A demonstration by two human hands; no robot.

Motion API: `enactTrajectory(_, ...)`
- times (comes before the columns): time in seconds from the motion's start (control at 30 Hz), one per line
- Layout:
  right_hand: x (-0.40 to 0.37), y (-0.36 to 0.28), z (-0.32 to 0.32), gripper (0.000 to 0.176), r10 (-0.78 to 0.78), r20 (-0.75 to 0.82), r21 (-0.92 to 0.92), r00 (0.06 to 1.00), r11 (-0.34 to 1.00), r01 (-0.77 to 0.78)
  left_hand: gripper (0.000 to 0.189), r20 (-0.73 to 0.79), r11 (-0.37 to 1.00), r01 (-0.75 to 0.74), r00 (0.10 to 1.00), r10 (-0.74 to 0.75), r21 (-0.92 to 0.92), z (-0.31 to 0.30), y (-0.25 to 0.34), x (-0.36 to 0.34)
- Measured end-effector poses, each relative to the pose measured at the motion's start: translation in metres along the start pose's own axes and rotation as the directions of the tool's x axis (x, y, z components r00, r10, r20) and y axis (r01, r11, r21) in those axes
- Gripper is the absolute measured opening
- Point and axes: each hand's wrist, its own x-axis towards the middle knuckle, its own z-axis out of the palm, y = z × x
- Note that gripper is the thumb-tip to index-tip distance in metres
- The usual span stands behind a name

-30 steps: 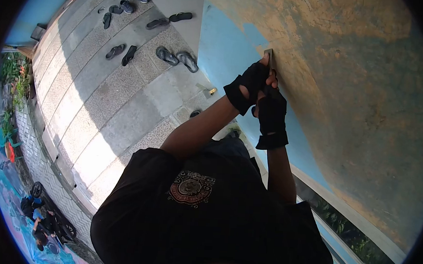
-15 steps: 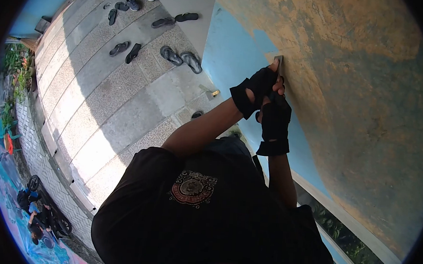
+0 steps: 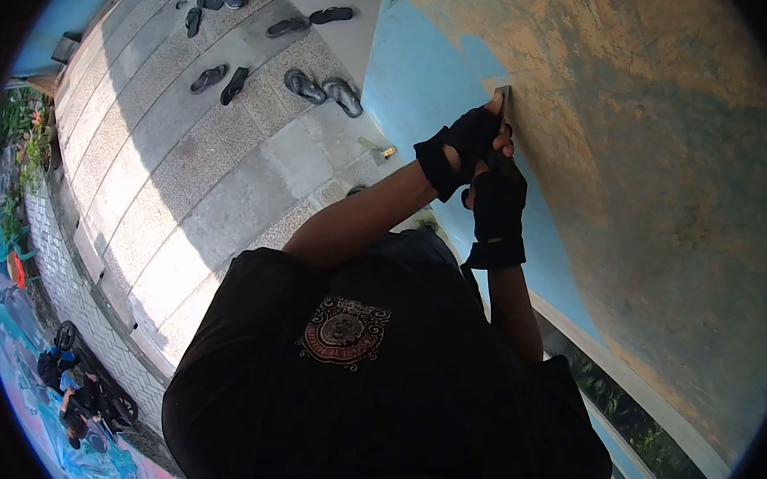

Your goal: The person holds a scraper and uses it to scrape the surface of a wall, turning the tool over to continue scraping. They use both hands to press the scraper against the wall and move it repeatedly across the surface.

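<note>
A flat metal scraper (image 3: 505, 96) has its tip against the wall (image 3: 634, 167), where blue paint meets bare tan plaster. My left hand (image 3: 471, 144), in a black fingerless glove, is closed on the scraper, with its thumb stretched along the blade. Just below it, my right hand (image 3: 499, 194), gloved the same way, is closed around the lower part of the tool. The gloves and fingers hide most of the handle.
Several sandals (image 3: 305, 86) and shoes lie on the tiled floor (image 3: 229, 173) to the left. A small metal piece (image 3: 389, 152) is near the wall's foot. At the lower left, a person (image 3: 72, 414) is beside a motorcycle (image 3: 114, 403). Plants (image 3: 34, 143) line the left edge.
The view has shifted a little, and both hands with the scraper appear slightly higher in the frame. Their grip looks the same.
</note>
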Motion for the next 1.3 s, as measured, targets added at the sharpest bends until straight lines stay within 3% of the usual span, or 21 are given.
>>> enactTrajectory(0.03, 0.007, -0.003, 0.005, 0.004, -0.014, 0.005, 0.005, 1.000, 1.000, 0.014, 0.049, -0.048, 0.997, -0.005, 0.999, 0.008, 0.074, 0.004, 0.004, 0.002)
enactTrajectory(0.07, 0.012, -0.003, 0.006, 0.004, 0.026, -0.005, 0.009, 1.000, 1.000, -0.026, 0.048, 0.026, 0.999, 0.004, 1.000, -0.005, 0.042, -0.010, 0.005, 0.010)
enactTrajectory(0.13, 0.016, 0.009, 0.004, 0.004, 0.087, -0.029, 0.009, 0.996, 0.996, -0.087, 0.049, 0.031, 1.000, -0.010, 0.999, 0.010, -0.002, -0.014, 0.015, 0.015)
enactTrajectory(0.2, 0.022, 0.024, 0.002, 0.005, -0.166, 0.007, -0.268, 0.986, 0.950, 0.162, 0.050, -0.017, 0.999, -0.022, 1.000, 0.021, -0.039, -0.010, 0.010, 0.009)
enactTrajectory(0.23, 0.015, 0.021, 0.000, 0.005, -0.164, 0.006, -0.267, 0.986, 0.950, 0.160, 0.050, -0.019, 0.999, -0.021, 1.000, 0.020, -0.039, -0.009, 0.004, 0.006)
enactTrajectory(0.3, 0.006, 0.006, -0.002, 0.006, 0.056, -0.009, -0.005, 0.998, 0.998, -0.056, 0.049, -0.022, 0.997, -0.018, 1.000, 0.020, 0.076, -0.007, 0.001, 0.008)
enactTrajectory(0.5, 0.009, 0.005, 0.006, 0.006, 0.008, -0.052, -0.145, 0.999, 0.989, -0.015, 0.050, 0.023, 0.999, -0.028, 0.999, 0.029, -0.016, -0.016, 0.008, 0.008)
enactTrajectory(0.6, 0.009, 0.011, 0.002, 0.006, -0.001, -0.047, -0.084, 0.999, 0.996, -0.003, 0.049, 0.003, 0.999, 0.028, 1.000, -0.028, 0.028, -0.020, 0.000, 0.011)
enactTrajectory(0.77, 0.011, 0.025, 0.004, 0.004, -0.036, -0.066, -0.122, 0.997, 0.992, 0.028, 0.048, 0.049, 0.996, 0.008, 0.999, -0.003, -0.093, -0.027, 0.003, 0.011)
enactTrajectory(0.8, 0.008, 0.021, 0.003, 0.004, -0.034, -0.086, -0.126, 0.996, 0.992, 0.023, 0.047, -0.007, 0.999, 0.026, 1.000, -0.026, -0.030, -0.015, -0.001, 0.003)
enactTrajectory(0.9, 0.010, 0.015, 0.002, 0.004, 0.002, -0.053, 0.054, 0.999, 0.999, 0.000, 0.047, 0.057, 0.999, -0.010, 0.998, 0.013, -0.045, -0.022, -0.007, 0.013)
enactTrajectory(0.93, 0.015, 0.016, 0.006, 0.004, 0.001, -0.060, 0.057, 0.998, 0.998, 0.002, 0.047, 0.049, 0.988, 0.005, 0.999, 0.002, -0.153, -0.024, 0.000, 0.017)
enactTrajectory(1.0, 0.023, 0.020, 0.012, 0.006, 0.002, -0.021, -0.065, 1.000, 0.998, -0.004, 0.047, 0.030, 0.991, 0.002, 1.000, 0.002, -0.133, -0.028, 0.006, 0.015)
enactTrajectory(1.1, 0.006, 0.012, 0.001, 0.004, -0.048, -0.055, -0.068, 0.997, 0.997, 0.044, 0.047, 0.017, 0.998, -0.006, 1.000, 0.007, -0.061, -0.013, -0.002, 0.008)
enactTrajectory(1.13, 0.004, 0.006, 0.000, 0.006, 0.088, -0.073, 0.084, 0.993, 0.993, -0.082, 0.047, -0.001, 1.000, -0.014, 1.000, 0.014, -0.014, -0.008, -0.004, 0.011)
enactTrajectory(1.17, 0.008, 0.002, 0.003, 0.006, 0.081, -0.071, 0.087, 0.994, 0.993, -0.075, 0.047, -0.022, 0.999, -0.014, 1.000, 0.015, 0.030, -0.006, -0.005, 0.012)
enactTrajectory(1.3, 0.018, 0.012, 0.000, 0.005, 0.009, -0.042, -0.057, 0.999, 0.998, -0.012, 0.049, -0.004, 0.996, -0.064, 0.998, 0.063, -0.064, -0.015, 0.009, 0.018)
